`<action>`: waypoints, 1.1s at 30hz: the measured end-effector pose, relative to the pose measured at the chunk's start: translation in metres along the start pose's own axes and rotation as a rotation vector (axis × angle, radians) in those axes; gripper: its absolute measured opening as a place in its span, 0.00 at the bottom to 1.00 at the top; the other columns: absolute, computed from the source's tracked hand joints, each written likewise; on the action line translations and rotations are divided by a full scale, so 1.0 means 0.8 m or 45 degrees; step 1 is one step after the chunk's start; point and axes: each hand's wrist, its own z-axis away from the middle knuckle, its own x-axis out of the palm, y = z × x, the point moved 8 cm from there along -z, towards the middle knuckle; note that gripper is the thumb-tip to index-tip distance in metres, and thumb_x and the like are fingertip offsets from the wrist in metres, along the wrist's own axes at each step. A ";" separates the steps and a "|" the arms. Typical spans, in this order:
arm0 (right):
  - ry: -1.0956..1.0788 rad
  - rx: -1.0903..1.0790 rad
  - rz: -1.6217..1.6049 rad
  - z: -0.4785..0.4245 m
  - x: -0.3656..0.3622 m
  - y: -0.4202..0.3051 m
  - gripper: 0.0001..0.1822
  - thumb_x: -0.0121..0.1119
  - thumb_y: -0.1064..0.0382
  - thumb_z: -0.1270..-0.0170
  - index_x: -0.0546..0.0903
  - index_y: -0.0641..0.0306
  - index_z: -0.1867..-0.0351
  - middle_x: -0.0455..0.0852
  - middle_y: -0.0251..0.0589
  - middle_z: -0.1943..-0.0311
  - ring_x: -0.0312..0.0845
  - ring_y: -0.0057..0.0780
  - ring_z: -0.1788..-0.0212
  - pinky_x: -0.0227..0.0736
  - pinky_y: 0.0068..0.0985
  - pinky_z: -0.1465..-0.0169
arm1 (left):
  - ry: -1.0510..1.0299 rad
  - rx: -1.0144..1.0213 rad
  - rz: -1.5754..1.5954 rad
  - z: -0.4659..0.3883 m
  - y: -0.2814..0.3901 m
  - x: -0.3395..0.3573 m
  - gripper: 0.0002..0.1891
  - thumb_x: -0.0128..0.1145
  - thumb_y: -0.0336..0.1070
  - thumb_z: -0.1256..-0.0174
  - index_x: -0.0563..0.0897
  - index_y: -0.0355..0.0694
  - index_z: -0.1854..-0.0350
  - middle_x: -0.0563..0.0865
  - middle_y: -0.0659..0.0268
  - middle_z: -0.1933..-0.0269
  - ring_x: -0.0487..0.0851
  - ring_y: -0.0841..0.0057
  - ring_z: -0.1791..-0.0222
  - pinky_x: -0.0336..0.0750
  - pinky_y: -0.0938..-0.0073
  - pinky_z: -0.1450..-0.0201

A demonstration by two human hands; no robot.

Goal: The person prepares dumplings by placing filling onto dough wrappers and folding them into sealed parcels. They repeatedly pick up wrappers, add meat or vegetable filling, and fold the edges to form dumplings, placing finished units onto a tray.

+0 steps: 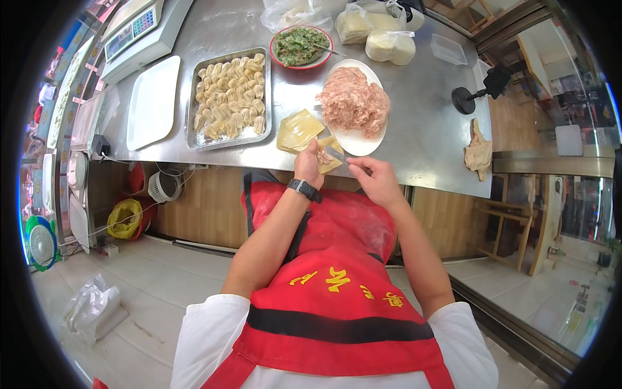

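Note:
My left hand [308, 165] holds a yellow dough wrapper [331, 163] at the table's front edge, with some minced meat [324, 156] on it. In my right hand [376, 177] is a flat metal spatula [335, 154], its blade over that meat. A stack of wrappers [300, 129] lies just beyond my left hand. Past both hands, a white oval plate [357, 147] bears a large mound of pink minced meat [354, 102]. Left of the stack, a metal tray [228, 145] holds rows of folded dumplings [231, 97]. A red-rimmed bowl [302, 67] contains chopped green filling with a utensil in it.
A white tray [153, 104] and a weighing scale [141, 36] stand at the left. Bagged wrappers [391, 47] and a clear plastic container [448, 49] are at the back. On the right are a black stand [464, 100] and a beige cloth [478, 153].

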 end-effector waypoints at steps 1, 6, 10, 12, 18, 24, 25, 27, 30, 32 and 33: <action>0.026 -0.038 -0.030 -0.003 0.006 -0.009 0.12 0.59 0.58 0.37 0.85 0.61 0.57 0.87 0.48 0.69 0.83 0.42 0.68 0.74 0.32 0.64 | -0.045 -0.015 -0.003 -0.002 -0.002 0.002 0.21 0.34 0.44 0.21 0.72 0.31 0.42 0.81 0.55 0.47 0.81 0.63 0.49 0.75 0.59 0.43; -0.032 0.003 0.290 0.006 -0.001 -0.009 0.11 0.59 0.59 0.38 0.85 0.60 0.58 0.85 0.49 0.70 0.82 0.47 0.68 0.74 0.34 0.64 | 0.017 0.030 0.056 0.008 0.013 0.010 0.20 0.37 0.43 0.22 0.74 0.30 0.46 0.83 0.55 0.51 0.82 0.63 0.52 0.78 0.60 0.47; -0.034 0.107 0.057 0.007 0.002 -0.006 0.12 0.59 0.58 0.38 0.85 0.60 0.58 0.85 0.51 0.71 0.82 0.48 0.68 0.73 0.36 0.64 | 0.070 0.066 -0.012 -0.003 0.013 0.000 0.21 0.37 0.44 0.22 0.74 0.30 0.47 0.83 0.56 0.53 0.83 0.66 0.56 0.78 0.63 0.49; -0.022 0.081 0.207 0.004 0.015 -0.009 0.12 0.59 0.58 0.37 0.85 0.61 0.58 0.85 0.52 0.72 0.82 0.48 0.68 0.73 0.36 0.64 | 0.113 0.083 -0.099 -0.009 0.007 -0.005 0.21 0.36 0.45 0.22 0.74 0.31 0.46 0.83 0.58 0.53 0.83 0.66 0.55 0.78 0.63 0.48; -0.018 0.025 0.464 -0.010 0.019 -0.018 0.11 0.59 0.59 0.37 0.85 0.61 0.58 0.85 0.51 0.72 0.82 0.48 0.68 0.74 0.37 0.63 | -0.111 0.095 -0.407 0.000 0.002 0.014 0.27 0.39 0.56 0.24 0.80 0.34 0.52 0.84 0.63 0.58 0.80 0.77 0.63 0.74 0.75 0.61; -0.196 0.222 0.203 -0.008 -0.024 -0.032 0.12 0.58 0.60 0.37 0.84 0.66 0.59 0.85 0.50 0.73 0.82 0.41 0.69 0.74 0.34 0.62 | -0.212 0.096 -0.939 0.025 0.053 0.023 0.18 0.52 0.40 0.32 0.77 0.34 0.46 0.85 0.62 0.58 0.84 0.76 0.64 0.78 0.72 0.61; -0.221 0.237 0.184 -0.007 -0.025 -0.035 0.12 0.58 0.60 0.37 0.84 0.67 0.59 0.85 0.50 0.73 0.82 0.41 0.69 0.74 0.34 0.62 | -0.352 0.212 -1.262 0.027 0.055 0.034 0.17 0.55 0.38 0.35 0.79 0.34 0.48 0.86 0.62 0.61 0.84 0.76 0.65 0.78 0.71 0.62; -0.247 0.157 0.252 -0.011 -0.020 -0.050 0.12 0.57 0.60 0.37 0.84 0.67 0.60 0.85 0.51 0.72 0.82 0.43 0.67 0.74 0.34 0.61 | -0.637 0.454 -1.903 0.033 0.054 0.059 0.15 0.60 0.33 0.43 0.81 0.35 0.53 0.86 0.60 0.66 0.85 0.75 0.68 0.78 0.70 0.64; -0.269 0.124 0.357 -0.015 -0.010 -0.053 0.12 0.57 0.60 0.37 0.84 0.66 0.61 0.85 0.53 0.69 0.82 0.47 0.64 0.74 0.37 0.59 | -0.670 0.751 -1.930 0.042 0.053 0.080 0.12 0.65 0.31 0.46 0.82 0.37 0.60 0.85 0.56 0.70 0.84 0.66 0.70 0.76 0.70 0.64; -0.270 0.108 0.396 -0.019 -0.007 -0.054 0.12 0.56 0.60 0.37 0.84 0.65 0.62 0.85 0.53 0.67 0.82 0.49 0.62 0.75 0.38 0.57 | -0.631 0.768 -1.994 0.037 0.052 0.078 0.09 0.65 0.31 0.45 0.80 0.37 0.63 0.84 0.53 0.68 0.83 0.58 0.67 0.75 0.67 0.64; -0.268 0.091 0.399 -0.023 -0.005 -0.056 0.11 0.56 0.60 0.37 0.85 0.65 0.62 0.85 0.54 0.66 0.81 0.50 0.61 0.75 0.39 0.56 | -0.632 0.816 -1.970 0.038 0.053 0.079 0.09 0.64 0.31 0.45 0.80 0.37 0.64 0.84 0.53 0.68 0.83 0.57 0.67 0.75 0.66 0.64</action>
